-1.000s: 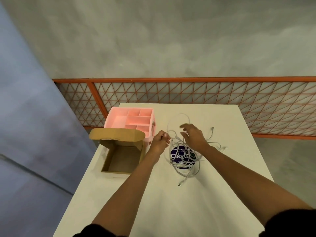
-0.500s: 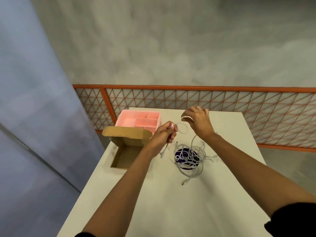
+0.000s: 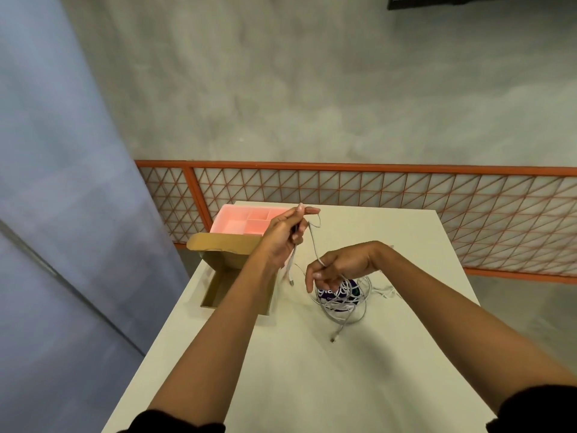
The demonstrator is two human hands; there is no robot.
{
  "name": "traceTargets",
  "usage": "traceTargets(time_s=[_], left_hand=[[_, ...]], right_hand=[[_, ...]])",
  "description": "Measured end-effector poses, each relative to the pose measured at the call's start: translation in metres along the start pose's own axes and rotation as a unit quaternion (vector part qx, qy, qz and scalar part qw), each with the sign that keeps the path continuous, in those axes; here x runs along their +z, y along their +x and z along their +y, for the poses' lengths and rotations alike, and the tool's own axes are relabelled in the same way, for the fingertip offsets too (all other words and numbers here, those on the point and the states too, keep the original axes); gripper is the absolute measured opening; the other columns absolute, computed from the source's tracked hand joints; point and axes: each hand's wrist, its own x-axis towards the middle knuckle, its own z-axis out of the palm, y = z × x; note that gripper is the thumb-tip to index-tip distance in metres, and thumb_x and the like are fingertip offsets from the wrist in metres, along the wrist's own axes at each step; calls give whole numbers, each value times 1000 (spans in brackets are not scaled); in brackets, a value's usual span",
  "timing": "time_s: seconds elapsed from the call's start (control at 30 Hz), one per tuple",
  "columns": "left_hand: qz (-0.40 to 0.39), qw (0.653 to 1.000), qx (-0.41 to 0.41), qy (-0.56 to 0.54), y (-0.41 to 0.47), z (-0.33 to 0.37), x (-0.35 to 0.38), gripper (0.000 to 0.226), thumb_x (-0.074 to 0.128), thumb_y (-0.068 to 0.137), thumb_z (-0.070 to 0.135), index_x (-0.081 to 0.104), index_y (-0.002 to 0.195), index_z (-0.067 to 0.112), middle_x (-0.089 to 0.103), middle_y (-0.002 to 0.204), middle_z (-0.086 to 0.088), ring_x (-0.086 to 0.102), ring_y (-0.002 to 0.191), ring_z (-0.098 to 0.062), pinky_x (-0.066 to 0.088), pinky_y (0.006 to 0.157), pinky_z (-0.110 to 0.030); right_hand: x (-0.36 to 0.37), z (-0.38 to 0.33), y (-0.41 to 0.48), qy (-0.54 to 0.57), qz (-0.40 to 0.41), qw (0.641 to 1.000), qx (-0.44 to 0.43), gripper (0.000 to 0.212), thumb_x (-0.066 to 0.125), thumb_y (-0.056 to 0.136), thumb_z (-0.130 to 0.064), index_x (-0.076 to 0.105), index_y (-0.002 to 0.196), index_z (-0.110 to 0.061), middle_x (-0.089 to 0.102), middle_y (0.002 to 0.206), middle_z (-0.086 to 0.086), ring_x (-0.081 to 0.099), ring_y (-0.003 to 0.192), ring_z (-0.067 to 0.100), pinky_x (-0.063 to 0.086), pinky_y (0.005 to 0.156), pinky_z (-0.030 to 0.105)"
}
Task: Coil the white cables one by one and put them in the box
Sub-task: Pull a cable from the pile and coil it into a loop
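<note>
White cable (image 3: 313, 242): head view. One strand runs taut between the two hands, raised above the table (image 3: 343, 385). Its plug (image 3: 291, 280) dangles below the left hand.
Left hand (image 3: 282, 235): held high in front of the pink tray (image 3: 237, 221). The fingers are curled and pinch the cable near its plug end.
Right hand (image 3: 342, 265): low, just above the cable pile (image 3: 343, 309). The fingers are curled round the same strand where it leaves the tangle.
Cable pile: loose white loops lying on a dark purple disc (image 3: 327, 293), right of the box and near table centre.
Box (image 3: 215, 289): cardboard, lid flap open, at the left table edge. No cable is visible inside, though the left forearm covers part of it.
Change: a second ago both hands were down at the pile. Half a second ago the right hand was up beside the left with a small loop. The right hand has since dropped and the left has risen, stretching the strand.
Meaning for task: one cable appears singled out and partly drawn free. Coiling is likely only starting, and nothing is boxed yet.
Risk: the tangle may lift with the strand.
</note>
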Motion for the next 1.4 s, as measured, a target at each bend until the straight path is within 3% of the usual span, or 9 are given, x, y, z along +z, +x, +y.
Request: traceTargets(time_s=[0.07, 0.13, 0.23, 0.37, 0.53, 0.83, 0.93, 1.1, 1.4], left_hand=[[0, 1000, -4, 5, 0, 1, -2, 28, 43, 100, 24, 67, 100, 11, 45, 55, 7, 29, 47, -4, 20, 48, -17], [12, 1000, -1, -10, 0, 4, -4, 26, 45, 99, 24, 68, 100, 12, 47, 57, 7, 31, 49, -4, 22, 48, -16], [36, 999, 6, -36, 2, 8, -6, 24, 49, 97, 24, 69, 102, 12, 48, 57, 6, 31, 48, -3, 23, 46, -14], [50, 998, 0, -50, 3, 14, -10, 23, 50, 97, 24, 70, 103, 13, 48, 56, 5, 31, 49, -4, 24, 47, -15], [59, 997, 4, -52, 5, 19, -14, 23, 51, 96, 26, 71, 101, 16, 49, 57, 6, 35, 51, -4, 26, 52, -18], [133, 984, 18, -114, 6, 24, -31, 22, 52, 95, 32, 70, 102, 22, 48, 68, 5, 40, 55, -3, 39, 50, -12], [143, 978, 24, -152, 3, 24, -42, 23, 48, 97, 30, 68, 103, 19, 46, 60, 7, 37, 47, -1, 31, 43, -13], [90, 986, 14, -140, -9, 31, -62, 26, 47, 97, 31, 66, 98, 13, 36, 44, 10, 26, 37, -3, 19, 36, -13], [72, 997, -1, -19, -18, 37, -70, 28, 46, 98, 32, 66, 94, 13, 32, 45, 9, 23, 40, -3, 16, 37, -15]], right_hand=[[1, -7, -3, 13, -9, 1000, -2, 22, 39, 102, -13, 59, 110, -13, 54, 76, -3, 45, 71, 15, 43, 66, 18], [2, -11, -3, 30, 127, 991, -28, 17, 49, 98, -16, 56, 112, -8, 57, 81, 0, 52, 71, 14, 48, 66, 19], [-2, -8, 4, 67, 461, 874, -140, 22, 65, 88, -14, 53, 103, -2, 58, 82, 6, 59, 66, 17, 52, 64, 25], [-12, -3, 11, -54, 642, 745, -171, 8, 71, 82, -12, 70, 85, -5, 66, 85, 9, 60, 68, 16, 48, 67, 26], [-10, -11, 9, -123, 552, 812, -144, 16, 64, 89, -20, 74, 90, -8, 73, 82, 7, 64, 77, 16, 45, 72, 27], [1, -23, -3, 89, 267, 942, -182, 27, 37, 102, -15, 60, 89, -11, 55, 65, -5, 58, 71, 12, 47, 81, 25], [0, -24, -11, 207, 231, 928, -208, 27, 32, 102, -14, 56, 92, -8, 44, 59, -6, 48, 57, 10, 49, 74, 24], [-14, -21, -21, 308, 371, 853, -202, 27, 32, 103, -18, 57, 97, -11, 35, 56, -8, 33, 51, 7, 40, 56, 21], [-18, -26, -14, 14, 606, 777, -170, 15, 63, 90, -22, 66, 90, -7, 54, 65, -3, 40, 46, -1, 32, 46, 13]])
